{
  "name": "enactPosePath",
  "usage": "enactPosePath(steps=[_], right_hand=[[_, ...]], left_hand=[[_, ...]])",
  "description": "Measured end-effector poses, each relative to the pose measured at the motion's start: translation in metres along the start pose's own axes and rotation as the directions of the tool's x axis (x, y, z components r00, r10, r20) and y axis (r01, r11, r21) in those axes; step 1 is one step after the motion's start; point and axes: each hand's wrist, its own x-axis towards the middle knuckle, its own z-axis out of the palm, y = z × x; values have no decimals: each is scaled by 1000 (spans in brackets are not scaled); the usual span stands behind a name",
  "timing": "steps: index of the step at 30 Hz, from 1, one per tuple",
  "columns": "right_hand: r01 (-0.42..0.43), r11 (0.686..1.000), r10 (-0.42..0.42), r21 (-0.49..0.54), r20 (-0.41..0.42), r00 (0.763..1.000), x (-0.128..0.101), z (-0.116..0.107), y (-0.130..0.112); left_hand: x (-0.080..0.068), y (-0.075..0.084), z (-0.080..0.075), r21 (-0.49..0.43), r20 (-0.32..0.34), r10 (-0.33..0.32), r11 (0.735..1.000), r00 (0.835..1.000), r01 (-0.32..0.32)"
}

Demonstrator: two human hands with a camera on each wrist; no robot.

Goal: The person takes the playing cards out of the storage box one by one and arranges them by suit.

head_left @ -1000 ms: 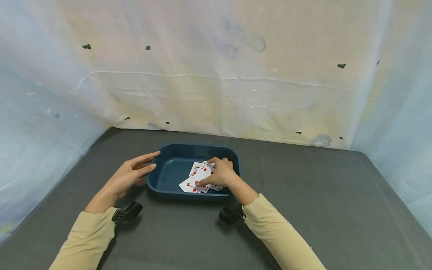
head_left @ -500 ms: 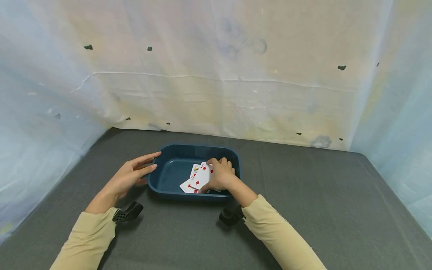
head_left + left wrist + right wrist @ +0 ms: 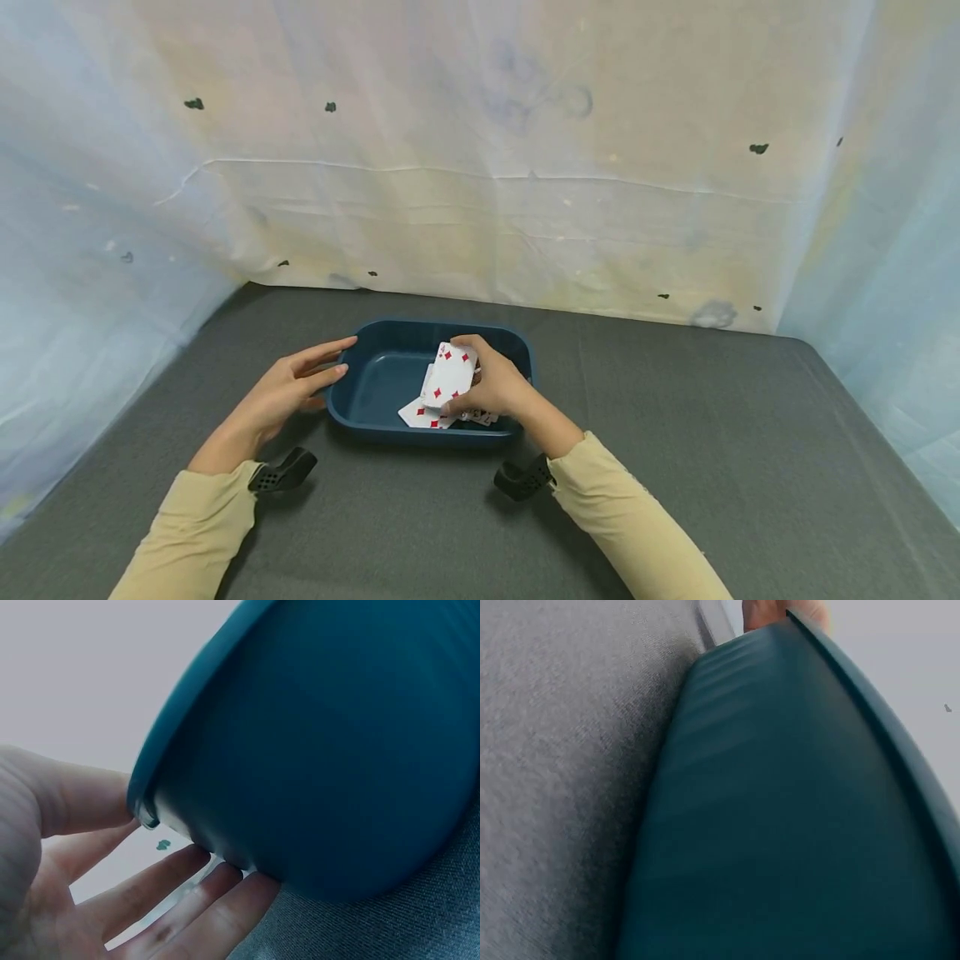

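A dark blue basin (image 3: 378, 385) sits on the grey tabletop, with playing cards in its right half. My right hand (image 3: 501, 383) holds a few playing cards (image 3: 452, 373) between thumb and fingers, the top one showing red diamonds. Below them, other playing cards (image 3: 414, 413) lie spread on the basin floor, partly hidden by the hand. At the basin's left end my left hand (image 3: 281, 392) has its fingers extended. In the left wrist view the fingertips (image 3: 259, 889) touch the basin's outer wall and the thumb is at its rim. The right wrist view shows mostly the outer wall (image 3: 780, 802).
The grey cloth-covered table (image 3: 675, 450) extends on every side of the basin. A pale patterned curtain (image 3: 480, 208) hangs behind it and along both sides. Black wrist cameras sit under both wrists.
My right hand has gathered the upper cards and tilted them up off the others, its fingers moving to their far edge. The left hand and basin stay in place.
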Motion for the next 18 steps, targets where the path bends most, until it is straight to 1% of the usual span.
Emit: enactPosePath(steps=[2, 5, 9, 14, 18], right_hand=[[22, 997, -23, 77, 6, 1000, 0, -2, 1], [47, 982, -48, 184, 0, 999, -2, -6, 3], [90, 945, -99, 314, 13, 995, -5, -16, 5], [152, 895, -178, 419, 24, 984, -11, -31, 10], [190, 864, -219, 467, 9, 976, -13, -40, 16]], left_hand=[[0, 0, 0, 1, 1, -2, 1000, 1000, 2], [0, 0, 0, 8, 0, -5, 1000, 1000, 5], [0, 1, 0, 11, 1, -7, 1000, 1000, 7], [-1, 1, 0, -1, 7, 1, 1000, 1000, -1], [-1, 1, -1, -15, 13, 3, 1000, 1000, -2]])
